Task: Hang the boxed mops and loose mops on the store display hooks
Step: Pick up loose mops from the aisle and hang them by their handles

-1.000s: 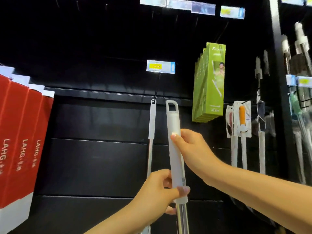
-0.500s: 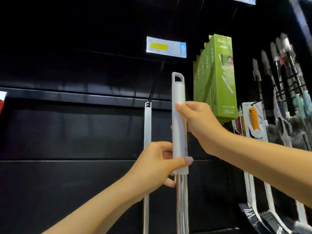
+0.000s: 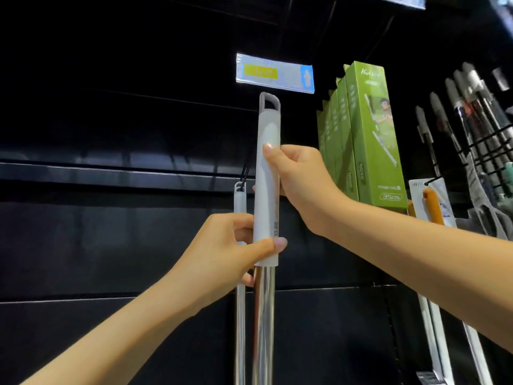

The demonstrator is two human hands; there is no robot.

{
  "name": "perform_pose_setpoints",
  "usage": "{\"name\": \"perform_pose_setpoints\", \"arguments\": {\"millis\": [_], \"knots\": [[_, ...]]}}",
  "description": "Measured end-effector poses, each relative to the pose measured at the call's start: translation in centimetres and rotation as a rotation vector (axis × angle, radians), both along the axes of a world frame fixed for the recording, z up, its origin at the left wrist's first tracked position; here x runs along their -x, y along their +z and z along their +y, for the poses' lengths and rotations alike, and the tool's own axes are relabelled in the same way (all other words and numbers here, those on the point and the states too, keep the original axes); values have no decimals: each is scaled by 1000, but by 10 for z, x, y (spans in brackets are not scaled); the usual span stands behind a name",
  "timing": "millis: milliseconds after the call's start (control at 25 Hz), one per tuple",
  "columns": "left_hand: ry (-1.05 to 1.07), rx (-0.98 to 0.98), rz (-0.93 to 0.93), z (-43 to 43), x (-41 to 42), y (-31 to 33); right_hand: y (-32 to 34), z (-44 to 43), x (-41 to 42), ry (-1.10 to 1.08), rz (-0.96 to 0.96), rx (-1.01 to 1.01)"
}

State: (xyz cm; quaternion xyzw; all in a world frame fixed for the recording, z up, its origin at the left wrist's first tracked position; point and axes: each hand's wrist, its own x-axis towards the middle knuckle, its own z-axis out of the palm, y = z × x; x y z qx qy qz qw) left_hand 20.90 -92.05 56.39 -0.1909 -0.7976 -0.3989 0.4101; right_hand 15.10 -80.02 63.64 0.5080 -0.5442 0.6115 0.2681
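Black display wall (image 3: 111,245) — hook (image 3: 247,173) carries one mop (image 3: 239,198); green boxes (image 3: 372,134) hang right.

Left hand (image 3: 222,254), right hand (image 3: 302,184): two. Held mop (image 3: 268,126), hung mop (image 3: 239,200): two. Green boxes (image 3: 372,134): four-plus.

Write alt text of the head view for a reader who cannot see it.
A left hand and a right hand grip the pale grey plastic handle of a loose steel-shafted mop, held upright before a black wall. A matching mop hangs on a black hook behind; green boxed mops hang to the right.
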Motion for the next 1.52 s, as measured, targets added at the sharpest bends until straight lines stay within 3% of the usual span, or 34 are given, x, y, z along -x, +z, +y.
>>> {"name": "perform_pose_setpoints", "arguments": {"millis": [560,880,1080,1240,1520], "knots": [[-13,-119,-59,-14,48,-24,-14,-32,53,-50,-99,-68],[-47,-128,-83,-26,63,-31,-22,-44,75,-25,-32,9],[23,-169,-126,-38,78,-29,-21,-61,85,-48,-114,4],[114,-169,-140,-52,87,-23,-23,-73,94,-33,-47,-3],[241,-164,48,-67,101,-35,-19,-84,111,-117,-18,-43]]}}
